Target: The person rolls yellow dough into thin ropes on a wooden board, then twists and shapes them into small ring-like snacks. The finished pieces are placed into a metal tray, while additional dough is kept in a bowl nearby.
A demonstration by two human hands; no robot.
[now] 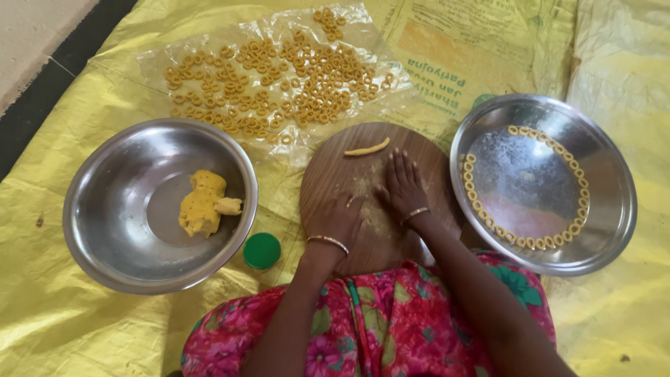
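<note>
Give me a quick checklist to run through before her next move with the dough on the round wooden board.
1. Right hand flat on the round wooden board: ok.
2. Left hand on the board too: ok; what is under it: cannot tell.
3. Rolled yellow dough strip lying free at the board's far edge: ok.
4. Yellow dough lump left in the left steel bowl: ok.
5. Right steel plate has room beyond its rim row of dough rings: ok.
</note>
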